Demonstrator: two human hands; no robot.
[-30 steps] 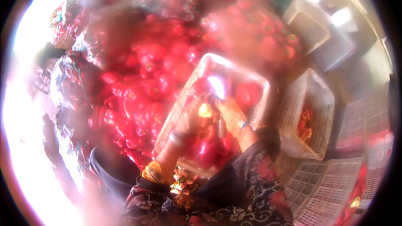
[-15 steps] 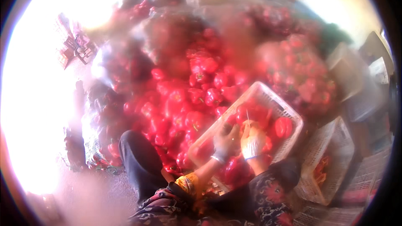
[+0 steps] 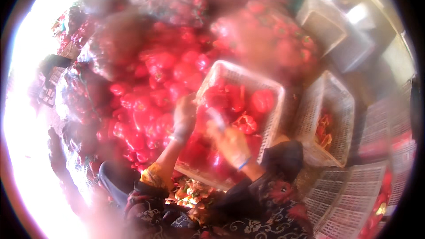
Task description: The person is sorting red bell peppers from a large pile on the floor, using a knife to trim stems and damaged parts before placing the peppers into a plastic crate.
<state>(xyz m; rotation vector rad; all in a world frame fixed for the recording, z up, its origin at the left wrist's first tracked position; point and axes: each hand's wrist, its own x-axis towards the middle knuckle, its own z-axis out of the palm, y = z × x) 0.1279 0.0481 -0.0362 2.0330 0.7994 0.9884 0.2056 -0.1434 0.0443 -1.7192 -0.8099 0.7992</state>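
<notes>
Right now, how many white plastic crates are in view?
3: one crate of red peppers under both hands, one crate right of it, nearly empty, one blurred crate upper right. Others may be hidden.

The view is hazy and blurred. The left hand (image 3: 183, 117) reaches over the near-left rim of a white slatted crate (image 3: 275, 89) filled with red bell peppers (image 3: 261, 101); its fingers rest on a pepper at that rim, though the grip itself cannot be made out. The right hand (image 3: 230, 141), wearing a blue wristband (image 3: 244, 164), lies inside the crate with a pale, blade-like object (image 3: 217, 118) rising from its fingers. Beyond the fingers of the left hand spreads a large heap of loose red peppers (image 3: 155, 84). To the right of the right hand's fingers stands a second white crate (image 3: 336, 106) holding a few scraps.
</notes>
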